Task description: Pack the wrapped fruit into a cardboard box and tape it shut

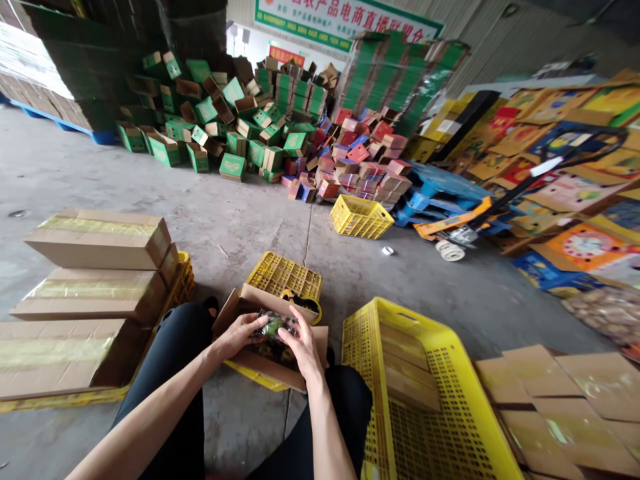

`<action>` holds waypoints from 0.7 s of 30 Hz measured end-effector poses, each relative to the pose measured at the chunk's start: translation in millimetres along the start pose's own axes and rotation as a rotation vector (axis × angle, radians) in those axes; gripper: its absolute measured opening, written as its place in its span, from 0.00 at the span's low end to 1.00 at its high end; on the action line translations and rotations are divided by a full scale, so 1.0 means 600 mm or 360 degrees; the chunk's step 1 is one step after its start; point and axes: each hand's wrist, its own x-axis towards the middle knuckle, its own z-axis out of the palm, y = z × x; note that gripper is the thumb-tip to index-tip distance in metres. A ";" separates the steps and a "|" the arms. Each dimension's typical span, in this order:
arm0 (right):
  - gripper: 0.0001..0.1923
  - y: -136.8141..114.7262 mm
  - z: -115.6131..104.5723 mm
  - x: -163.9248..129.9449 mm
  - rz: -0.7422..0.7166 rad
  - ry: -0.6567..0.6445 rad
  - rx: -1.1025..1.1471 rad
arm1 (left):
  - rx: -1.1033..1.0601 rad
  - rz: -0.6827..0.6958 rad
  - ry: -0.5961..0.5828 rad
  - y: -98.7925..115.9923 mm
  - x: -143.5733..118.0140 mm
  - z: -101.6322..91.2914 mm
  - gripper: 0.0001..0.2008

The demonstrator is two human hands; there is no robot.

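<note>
Two hands, left hand (240, 335) and right hand (301, 348), both closed on dark bagged item (274, 327), possibly fruit, over open carton (260, 363); packing step; next: lowering in, flaps clear.

A grey concrete floor (240, 220) carries everything here. At the left, sealed cardboard boxes (95, 287) sit stacked on a flat yellow crate (184, 283). Near the middle, an open carton (273, 360) rests on the floor against an upturned yellow crate (285, 275). To the right stands a large yellow crate (425, 373), tilted, beside flattened cardboard sheets (575, 400). Farther back, a small yellow basket (361, 217) stands alone, with a roll of tape (387, 251) lying near it. Behind them lie a heap of green boxes (220, 127), a heap of red and pink boxes (360, 167), blue pallets (440, 190) and a pallet jack (460, 233).
</note>
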 end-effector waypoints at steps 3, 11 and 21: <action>0.39 0.003 0.000 0.003 -0.0009 0.0014 -0.0044 | -0.0005 -0.0019 -0.0009 0.002 -0.003 0.003 0.30; 0.39 -0.007 0.005 0.000 -0.0071 0.0069 -0.0187 | 0.0028 -0.0128 -0.0068 0.005 -0.009 0.007 0.35; 0.39 0.006 -0.001 0.002 0.0017 0.0050 -0.0201 | 0.0078 0.0023 -0.0011 0.006 -0.008 0.007 0.29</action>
